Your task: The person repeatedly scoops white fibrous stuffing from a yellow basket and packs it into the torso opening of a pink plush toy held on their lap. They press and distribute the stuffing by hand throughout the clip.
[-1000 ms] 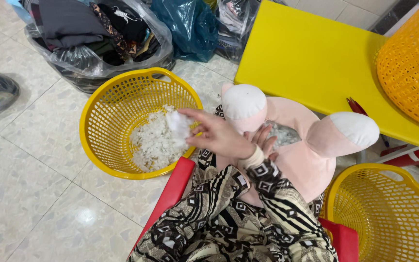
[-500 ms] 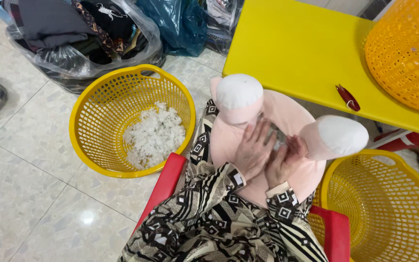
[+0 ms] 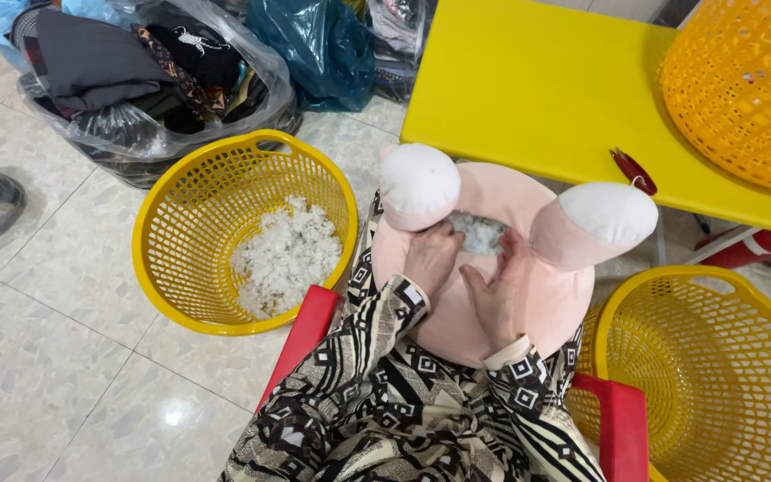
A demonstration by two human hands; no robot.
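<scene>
Both hands now back at the pink plush toy [image 3: 479, 295] on the lap; left hand [image 3: 433, 259] came off the left yellow basket [image 3: 167, 268]. Left fingers pinch white stuffing [image 3: 479, 234] at the open seam, right hand [image 3: 500, 295] is spread flat. One stuffing heap [image 3: 283, 254] is binned; toy looks mostly full. Count: three baskets, one toy, two hands.
</scene>
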